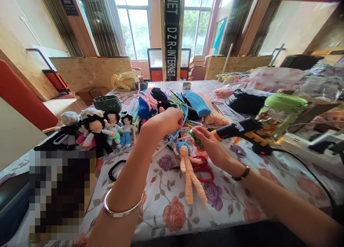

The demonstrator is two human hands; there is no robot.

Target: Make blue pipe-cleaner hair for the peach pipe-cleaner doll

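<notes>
Pixel blocks mask an object (63,196) below huddled dolls (97,132). The left hand (167,122) is beside a blue strand (186,113) — fingertips turned away, grip impossible to tell. Between the forearms, a peach figure (187,168) partly covers red-handled scissors (213,175); the right hand (208,142) clasps a half-hidden green object (197,139) near a glue gun (242,128).

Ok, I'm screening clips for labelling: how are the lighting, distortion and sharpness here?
Head view: glare turns the windows nearly white in places; head view: wide-angle distortion seems to slant the curtains; head view: the peach doll and right hand look fairly sharp, while a pixelated block at lower left hides what lies beneath.
</notes>
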